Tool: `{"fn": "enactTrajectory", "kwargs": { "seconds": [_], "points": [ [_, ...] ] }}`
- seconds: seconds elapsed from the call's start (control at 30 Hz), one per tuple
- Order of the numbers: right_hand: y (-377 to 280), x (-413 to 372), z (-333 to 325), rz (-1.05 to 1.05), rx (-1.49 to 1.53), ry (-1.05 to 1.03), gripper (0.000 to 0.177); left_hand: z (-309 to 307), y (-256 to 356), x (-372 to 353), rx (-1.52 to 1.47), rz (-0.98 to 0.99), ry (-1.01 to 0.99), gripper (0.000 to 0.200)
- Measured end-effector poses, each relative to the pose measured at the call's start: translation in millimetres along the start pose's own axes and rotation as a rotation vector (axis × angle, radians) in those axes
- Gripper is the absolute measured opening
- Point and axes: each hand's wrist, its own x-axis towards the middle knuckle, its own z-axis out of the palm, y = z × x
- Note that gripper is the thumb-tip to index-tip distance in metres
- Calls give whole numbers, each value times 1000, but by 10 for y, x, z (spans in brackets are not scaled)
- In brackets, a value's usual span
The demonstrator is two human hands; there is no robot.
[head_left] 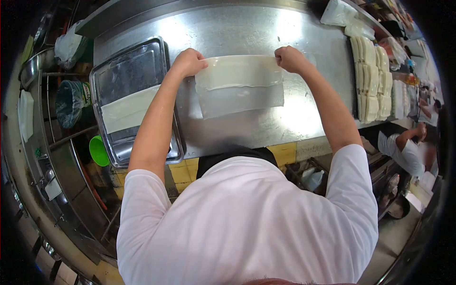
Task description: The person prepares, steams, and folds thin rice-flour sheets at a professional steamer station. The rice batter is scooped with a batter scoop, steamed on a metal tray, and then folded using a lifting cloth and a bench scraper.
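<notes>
My left hand [189,62] and right hand [290,59], set apart, pinch the pale sheet [240,73] at its far corners. Its long axis runs between them, equally near both.

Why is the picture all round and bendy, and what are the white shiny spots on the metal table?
Head view: it looks like a very wide lens, bending the edges and leaving black corners; head view: the white spots are light glaring off the metal table; head view: the pale sheet shows clearly.
</notes>
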Motion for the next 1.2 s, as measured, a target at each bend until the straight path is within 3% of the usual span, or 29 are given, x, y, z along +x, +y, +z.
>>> {"fn": "enactTrajectory", "kwargs": {
  "seconds": [0.5,0.73,0.8,0.9,0.97,1.03,1.2],
  "points": [
    [-18,-1112,-21,38,379,317,13,97,224,-1295,-50,206,396,22],
    [-98,-1704,444,109,437,301,16,685,20,-1911,-120,250,464,17],
    [-63,-1853,799,57,426,229,19,915,-46,-2082,26,243,368,17],
    [-111,-2022,1042,36,378,188,25,1042,-27,-2291,-16,190,330,19],
    [-168,-1978,981,51,382,168,25,1025,-47,-2342,-47,128,316,19],
    [-300,-1863,881,65,383,149,26,993,-104,-2341,-34,150,445,19],
    [-1003,-1207,609,-136,487,270,26,872,-86,-2148,7,157,475,18]
  ]
}}
